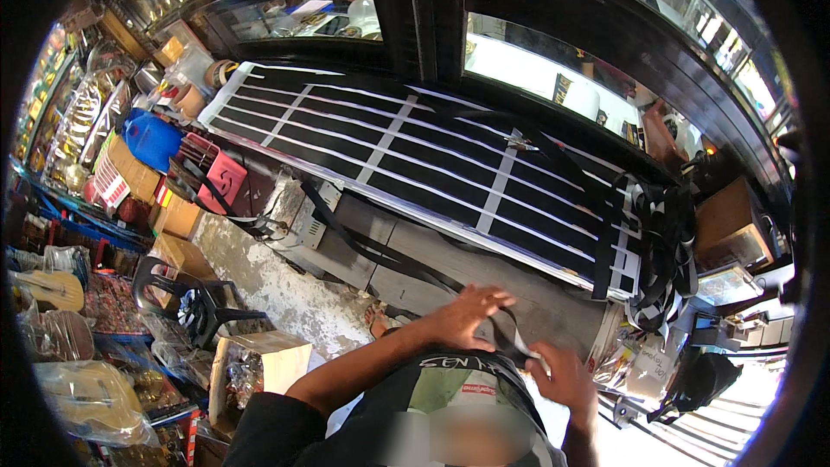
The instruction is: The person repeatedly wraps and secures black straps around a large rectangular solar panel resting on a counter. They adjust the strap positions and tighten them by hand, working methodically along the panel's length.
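A long board (484,223) carries rows of black webbing strips with white lines between them and grey tape bands across. One black strap (393,258) hangs off its front side and runs down toward my hands. My left hand (467,316) is slightly blurred, its fingers stretched out and thumb apart, beside the strap. The strap's looped part (510,329) passes from there to my right hand (560,376), whose fingers are closed on it. A small metal tool (519,140), perhaps scissors, lies on the board. More black straps (661,242) hang bunched at its right end.
A dark-framed glass counter (415,26) stands behind the board. Left are a pink container (223,180), a blue bag (153,140), a black plastic chair (194,298) and an open cardboard box (259,363). A wooden box (735,225) is at the right.
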A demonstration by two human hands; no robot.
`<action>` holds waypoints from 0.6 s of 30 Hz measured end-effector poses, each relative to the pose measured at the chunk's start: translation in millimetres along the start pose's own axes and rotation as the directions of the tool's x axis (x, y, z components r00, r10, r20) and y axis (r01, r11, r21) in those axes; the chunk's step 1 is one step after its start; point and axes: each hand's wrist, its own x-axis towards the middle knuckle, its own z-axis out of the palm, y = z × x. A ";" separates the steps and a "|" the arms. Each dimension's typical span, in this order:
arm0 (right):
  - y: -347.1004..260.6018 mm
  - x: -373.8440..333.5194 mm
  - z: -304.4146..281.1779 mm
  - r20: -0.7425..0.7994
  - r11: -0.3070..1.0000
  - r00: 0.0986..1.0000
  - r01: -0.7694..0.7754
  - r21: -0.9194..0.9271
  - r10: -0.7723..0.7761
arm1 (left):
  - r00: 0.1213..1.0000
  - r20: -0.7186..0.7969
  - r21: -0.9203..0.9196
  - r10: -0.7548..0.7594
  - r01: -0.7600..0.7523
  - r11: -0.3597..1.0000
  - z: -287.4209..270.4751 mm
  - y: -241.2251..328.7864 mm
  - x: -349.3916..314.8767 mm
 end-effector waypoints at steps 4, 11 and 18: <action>-18.2 -62.9 -56.7 -0.103 0.988 0.983 0.148 -0.047 -0.152 | 0.989 0.145 -0.177 -0.026 0.052 0.983 -19.2 27.3 30.2; 85.4 -134.6 -71.7 -0.530 0.964 0.835 0.000 0.267 0.147 | 0.989 0.039 -0.047 -0.145 0.147 0.988 -83.1 32.9 -19.4; 78.9 -126.4 -76.5 -0.160 0.943 0.935 -0.329 -0.049 0.318 | 0.800 -0.362 0.406 -0.479 0.598 0.692 -104.4 -2.6 -67.2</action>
